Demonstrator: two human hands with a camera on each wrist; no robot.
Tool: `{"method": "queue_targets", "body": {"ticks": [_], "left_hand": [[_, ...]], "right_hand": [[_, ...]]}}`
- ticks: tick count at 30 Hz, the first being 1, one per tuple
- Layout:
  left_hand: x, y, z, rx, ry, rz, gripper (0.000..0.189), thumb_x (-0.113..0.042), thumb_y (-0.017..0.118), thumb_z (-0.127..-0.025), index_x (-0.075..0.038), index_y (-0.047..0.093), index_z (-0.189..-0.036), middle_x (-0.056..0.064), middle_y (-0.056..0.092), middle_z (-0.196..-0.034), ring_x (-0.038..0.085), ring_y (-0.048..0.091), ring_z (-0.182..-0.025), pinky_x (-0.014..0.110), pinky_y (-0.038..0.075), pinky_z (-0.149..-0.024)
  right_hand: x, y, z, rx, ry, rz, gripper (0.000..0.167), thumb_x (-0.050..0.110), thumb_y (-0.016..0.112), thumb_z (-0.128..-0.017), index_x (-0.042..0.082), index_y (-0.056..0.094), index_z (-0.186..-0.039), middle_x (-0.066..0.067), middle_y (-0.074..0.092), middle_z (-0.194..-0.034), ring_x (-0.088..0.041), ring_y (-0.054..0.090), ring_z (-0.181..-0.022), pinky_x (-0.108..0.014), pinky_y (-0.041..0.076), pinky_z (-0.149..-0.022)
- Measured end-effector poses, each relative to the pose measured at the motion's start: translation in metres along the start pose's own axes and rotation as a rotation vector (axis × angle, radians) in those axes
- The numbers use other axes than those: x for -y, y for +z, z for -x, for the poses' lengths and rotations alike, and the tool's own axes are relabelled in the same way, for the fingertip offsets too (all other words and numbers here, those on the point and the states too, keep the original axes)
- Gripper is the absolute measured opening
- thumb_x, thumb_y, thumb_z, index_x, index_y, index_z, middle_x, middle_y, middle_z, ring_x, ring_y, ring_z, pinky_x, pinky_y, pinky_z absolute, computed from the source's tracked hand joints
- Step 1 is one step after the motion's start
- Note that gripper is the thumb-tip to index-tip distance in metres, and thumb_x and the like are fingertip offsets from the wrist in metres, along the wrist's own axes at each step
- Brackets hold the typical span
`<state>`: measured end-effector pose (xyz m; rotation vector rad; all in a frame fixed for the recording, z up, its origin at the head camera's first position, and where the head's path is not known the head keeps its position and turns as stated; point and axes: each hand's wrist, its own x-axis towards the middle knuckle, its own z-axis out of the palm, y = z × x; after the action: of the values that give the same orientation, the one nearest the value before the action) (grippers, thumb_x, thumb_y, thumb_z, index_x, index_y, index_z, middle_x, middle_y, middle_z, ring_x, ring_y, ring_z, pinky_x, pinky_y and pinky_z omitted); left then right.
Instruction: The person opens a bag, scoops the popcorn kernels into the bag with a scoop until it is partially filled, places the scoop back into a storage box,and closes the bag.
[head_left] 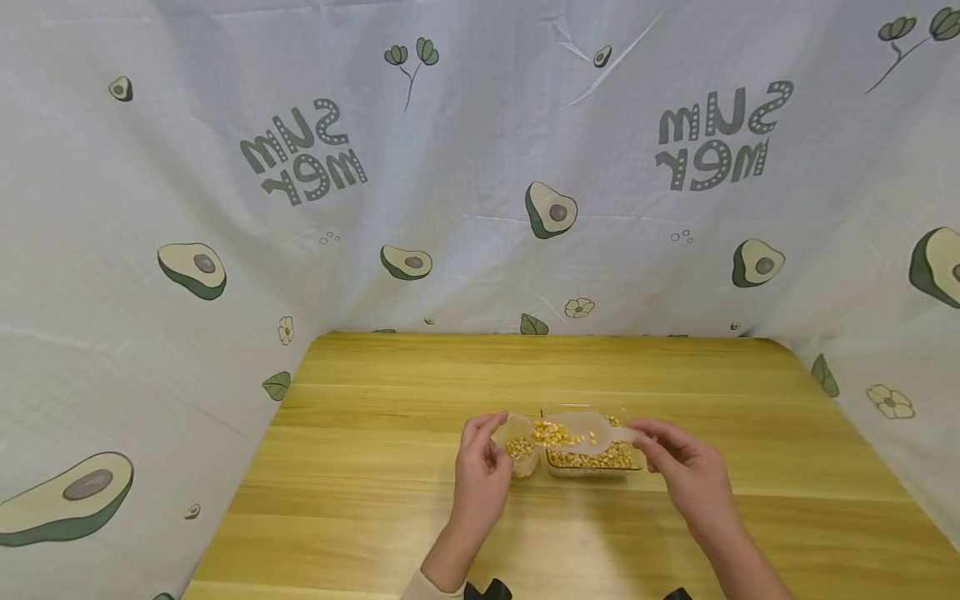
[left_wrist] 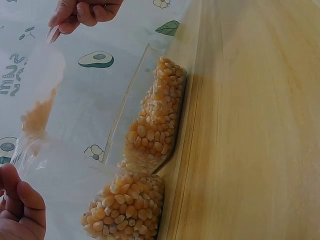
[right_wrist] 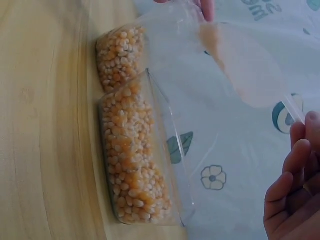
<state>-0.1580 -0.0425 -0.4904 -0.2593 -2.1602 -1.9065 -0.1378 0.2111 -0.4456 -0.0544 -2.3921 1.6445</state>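
My left hand [head_left: 483,467] pinches the upper edge of a clear plastic bag [left_wrist: 122,212], whose lower part bulges with corn kernels and rests on the table. With thumb and fingers my right hand [head_left: 686,467] grips the handle of a translucent white scoop [head_left: 592,429]. The scoop lies tilted, its tip at the bag's mouth, and corn kernels [head_left: 551,433] are gathered toward that tip. Below the scoop stands a clear rectangular glass container [head_left: 596,472] holding many more kernels. It sits right beside the bag, as both wrist views show.
Wooden tabletop [head_left: 337,483] stretches around the bag and container. A whitish cloth with avocado prints [head_left: 551,208] hangs behind the table and along both sides.
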Motion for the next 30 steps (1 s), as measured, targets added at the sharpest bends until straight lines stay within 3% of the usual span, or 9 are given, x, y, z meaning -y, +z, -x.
{"method": "queue_targets", "body": {"ticks": [9,19,30], "left_hand": [[0.000,0.000,0.000,0.001,0.001,0.008,0.054,0.015,0.047,-0.088,-0.008,0.061,-0.134,0.007,0.052,-0.126,0.003,0.037,-0.069,0.014,0.037,-0.060],[0.000,0.000,0.001,0.009,-0.009,0.014,0.053,0.016,0.047,-0.088,-0.005,0.060,-0.135,0.008,0.052,-0.127,0.002,0.037,-0.070,0.012,0.036,-0.060],[0.001,0.000,0.001,0.005,-0.014,0.008,0.054,0.016,0.047,-0.087,-0.006,0.061,-0.134,0.008,0.052,-0.126,0.002,0.037,-0.070,0.013,0.037,-0.060]], "right_hand": [[0.014,0.003,0.004,-0.021,-0.128,0.085,0.022,0.011,0.066,-0.095,0.002,0.072,-0.114,0.017,0.062,-0.081,-0.008,0.051,-0.064,-0.027,0.042,-0.051],[0.021,0.005,0.007,-0.092,-0.303,0.268,0.017,0.010,0.069,-0.093,0.013,0.076,-0.108,0.007,0.066,-0.085,-0.002,0.057,-0.066,-0.015,0.045,-0.059],[0.026,0.008,0.009,-0.142,-0.382,0.259,0.024,-0.001,0.073,-0.086,0.014,0.077,-0.104,0.015,0.063,-0.082,0.000,0.056,-0.063,-0.012,0.044,-0.062]]}}
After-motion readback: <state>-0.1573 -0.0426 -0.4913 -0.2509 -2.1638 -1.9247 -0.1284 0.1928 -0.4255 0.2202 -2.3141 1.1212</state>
